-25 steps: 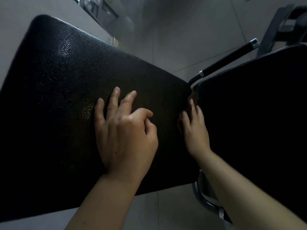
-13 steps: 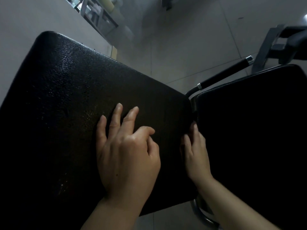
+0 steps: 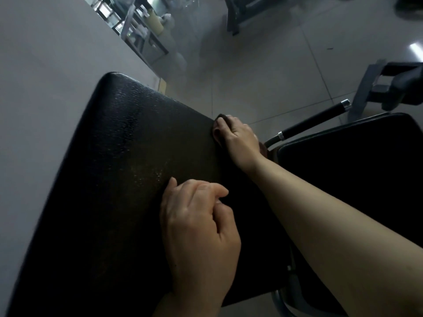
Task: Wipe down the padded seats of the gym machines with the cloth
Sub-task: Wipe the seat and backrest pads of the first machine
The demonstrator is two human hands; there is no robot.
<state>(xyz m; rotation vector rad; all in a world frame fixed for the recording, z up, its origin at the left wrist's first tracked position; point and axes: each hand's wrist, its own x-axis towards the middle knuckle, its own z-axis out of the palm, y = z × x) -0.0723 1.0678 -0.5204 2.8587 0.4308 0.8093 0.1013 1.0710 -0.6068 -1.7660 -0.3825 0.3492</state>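
Note:
A large black padded seat (image 3: 119,179) with a grained surface fills the left and middle of the view. My left hand (image 3: 199,227) rests on its near part, fingers loosely curled, holding nothing. My right hand (image 3: 238,136) presses a small dark cloth (image 3: 219,124) against the pad's far right edge; only a bit of cloth shows past the fingers. A second black pad (image 3: 357,175) lies to the right, partly under my right forearm.
A black handle bar with a chrome end (image 3: 315,120) sticks out between the two pads. Grey machine frame parts (image 3: 384,88) stand at the right. A metal rack (image 3: 142,35) stands on the tiled floor (image 3: 263,72) at the back.
My right hand has moved from the gap between the two pads up along the pad's right edge, with the cloth now showing. My left hand has curled its fingers. The camera has tilted up.

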